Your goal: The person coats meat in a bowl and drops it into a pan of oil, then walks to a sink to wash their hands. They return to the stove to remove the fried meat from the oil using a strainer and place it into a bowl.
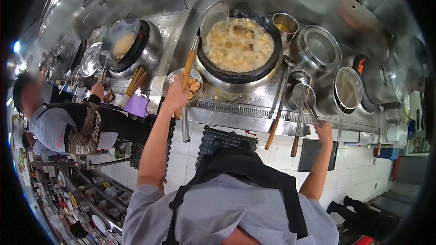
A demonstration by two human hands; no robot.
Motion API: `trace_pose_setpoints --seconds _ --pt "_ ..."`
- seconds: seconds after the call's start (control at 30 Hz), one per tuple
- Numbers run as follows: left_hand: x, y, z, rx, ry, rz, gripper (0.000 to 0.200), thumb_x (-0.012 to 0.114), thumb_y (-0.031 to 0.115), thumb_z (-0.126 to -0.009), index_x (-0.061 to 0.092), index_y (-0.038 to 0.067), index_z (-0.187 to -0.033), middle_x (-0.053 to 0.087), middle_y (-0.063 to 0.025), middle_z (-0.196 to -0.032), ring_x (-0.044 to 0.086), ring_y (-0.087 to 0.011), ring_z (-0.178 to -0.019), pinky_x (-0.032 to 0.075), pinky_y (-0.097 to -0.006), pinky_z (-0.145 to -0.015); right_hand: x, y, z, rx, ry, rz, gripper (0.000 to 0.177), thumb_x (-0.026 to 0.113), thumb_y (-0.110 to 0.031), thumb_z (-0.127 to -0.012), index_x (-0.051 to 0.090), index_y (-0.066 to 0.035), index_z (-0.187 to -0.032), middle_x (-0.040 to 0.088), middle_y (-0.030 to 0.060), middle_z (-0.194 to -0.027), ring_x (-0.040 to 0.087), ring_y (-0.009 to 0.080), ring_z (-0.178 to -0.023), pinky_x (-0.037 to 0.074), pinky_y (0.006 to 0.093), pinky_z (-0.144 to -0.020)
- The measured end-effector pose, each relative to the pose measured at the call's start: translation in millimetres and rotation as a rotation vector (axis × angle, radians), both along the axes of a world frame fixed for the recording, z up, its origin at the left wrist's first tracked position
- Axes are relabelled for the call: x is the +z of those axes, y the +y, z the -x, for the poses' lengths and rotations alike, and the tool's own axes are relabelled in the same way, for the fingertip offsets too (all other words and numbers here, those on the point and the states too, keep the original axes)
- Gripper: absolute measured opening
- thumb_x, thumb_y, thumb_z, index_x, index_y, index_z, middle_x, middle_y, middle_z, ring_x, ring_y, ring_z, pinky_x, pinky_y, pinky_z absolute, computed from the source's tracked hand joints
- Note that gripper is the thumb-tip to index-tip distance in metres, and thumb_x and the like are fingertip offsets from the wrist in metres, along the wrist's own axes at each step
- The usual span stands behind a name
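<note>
My left hand (177, 95) is closed around the wooden handle of a wire skimmer (215, 18), whose round head rests at the left rim of a large wok (213, 66). Pale pieces fry in the wok's foaming oil. Below that hand sits a perforated strainer (170, 81) with several browned fried pieces (194, 85) in it. My right hand (324, 132) grips what look like metal tongs (312, 112), slanting up toward a small steel pot (298, 95). The far tips of the tongs are hard to make out.
Long-handled ladles (275, 124) lean over the counter's front edge. Steel pots (320, 47) and a mesh strainer (349, 88) stand on the right. At left, a co-worker (68, 124) works beside another steaming wok (141, 45). Black mats (213, 147) lie on the tiled floor.
</note>
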State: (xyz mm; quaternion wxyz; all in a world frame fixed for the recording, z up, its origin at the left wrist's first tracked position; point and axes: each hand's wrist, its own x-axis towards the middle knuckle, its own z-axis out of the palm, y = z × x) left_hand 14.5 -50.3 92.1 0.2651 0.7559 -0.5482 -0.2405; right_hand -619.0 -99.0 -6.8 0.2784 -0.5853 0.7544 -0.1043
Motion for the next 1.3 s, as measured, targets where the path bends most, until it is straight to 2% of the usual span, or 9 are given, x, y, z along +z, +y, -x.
trace_pose_setpoints --seconds 0.1,0.17,0.4,0.57,0.77,0.9,0.97,1.03,1.3 --pt "26.2 -3.0 1.2 -0.016 0.569 -0.229 0.036 0.058 0.007 -0.087 0.051 0.0 -0.122 0.06 -0.0092 -0.078 0.062 -0.0204 -0.062 0.051 -0.0346 -0.054 10.1 22.1 6.3 -0.073 -0.069 0.095 0.032 0.068 -0.019 -0.086 0.069 0.004 -0.108 0.069 0.0179 -0.073 0.069 0.029 -0.066 0.05 0.0429 -0.061" --pt "25.4 -6.2 -6.4 -0.1 0.775 -0.253 0.031 0.058 0.007 -0.087 0.052 0.001 -0.117 0.055 -0.0034 -0.075 0.056 -0.0111 -0.056 0.048 -0.0273 -0.048 0.0 27.0 20.6 -0.069 -0.072 0.127 0.033 0.067 -0.019 -0.087 0.068 0.005 -0.11 0.069 0.0162 -0.075 0.068 0.027 -0.065 0.049 0.0406 -0.061" --pt "7.0 -12.6 1.7 -0.094 1.104 -0.329 0.03 0.061 0.01 -0.091 0.051 0.002 -0.118 0.058 -0.0059 -0.082 0.055 -0.0118 -0.059 0.046 -0.0264 -0.05 58.3 35.8 -4.9 -0.079 -0.133 0.048 0.033 0.064 -0.016 -0.091 0.066 0.007 -0.114 0.064 0.0085 -0.072 0.06 0.0147 -0.061 0.048 0.0328 -0.059" --pt "6.1 0.9 3.9 -0.147 1.423 -0.277 0.037 0.062 0.012 -0.092 0.049 0.0 -0.125 0.057 -0.0063 -0.088 0.052 -0.0104 -0.059 0.045 -0.0256 -0.05 56.2 33.6 -2.1 -0.102 -0.076 0.162 0.038 0.065 -0.016 -0.09 0.064 0.008 -0.12 0.066 0.0099 -0.075 0.061 0.016 -0.064 0.048 0.0327 -0.061" --pt "20.5 29.9 1.3 -0.118 1.315 -0.226 0.058 0.068 0.02 -0.089 0.043 -0.001 -0.138 0.057 -0.006 -0.087 0.05 -0.0073 -0.054 0.042 -0.0223 -0.045 96.9 9.7 -32.7 -0.049 0.048 0.154 0.042 0.066 -0.019 -0.09 0.063 0.006 -0.124 0.071 0.0229 -0.097 0.069 0.0305 -0.087 0.051 0.0395 -0.079" --pt "27.4 45.4 -1.7 -0.084 1.246 -0.186 0.058 0.068 0.019 -0.089 0.044 -0.001 -0.138 0.057 -0.0055 -0.085 0.05 -0.0078 -0.052 0.042 -0.0223 -0.045 116.3 -17.4 -82.9 0.072 0.092 0.252 0.042 0.066 -0.02 -0.089 0.064 0.004 -0.124 0.069 0.0273 -0.11 0.068 0.039 -0.102 0.051 0.043 -0.087" --pt "25.0 51.5 -4.0 -0.088 1.229 -0.17 0.059 0.067 0.018 -0.089 0.043 -0.001 -0.139 0.058 -0.0054 -0.084 0.05 -0.008 -0.051 0.042 -0.0224 -0.045 117.2 -40.1 -113.3 0.204 0.01 0.313 0.043 0.067 -0.02 -0.089 0.063 0.004 -0.124 0.069 0.0271 -0.111 0.068 0.0382 -0.105 0.052 0.0415 -0.09" --pt "27.5 58.4 -2.5 -0.058 1.228 -0.16 0.059 0.067 0.017 -0.089 0.043 -0.001 -0.14 0.058 -0.0057 -0.084 0.05 -0.0083 -0.051 0.042 -0.0225 -0.044 152.1 -58.3 -165.4 0.36 0.021 0.188 0.045 0.067 -0.021 -0.088 0.063 0.006 -0.124 0.069 0.0252 -0.113 0.067 0.0392 -0.107 0.052 0.0402 -0.092" --pt "35.6 77.8 -3.1 0.045 1.21 -0.138 0.054 0.064 0.012 -0.088 0.046 0.001 -0.138 0.06 -0.0069 -0.084 0.051 -0.0093 -0.05 0.041 -0.0221 -0.043 140.3 -137.3 -269.9 0.476 0.047 0.334 0.042 0.064 -0.027 -0.087 0.067 -0.002 -0.121 0.067 0.0256 -0.113 0.063 0.0415 -0.109 0.048 0.0472 -0.096"
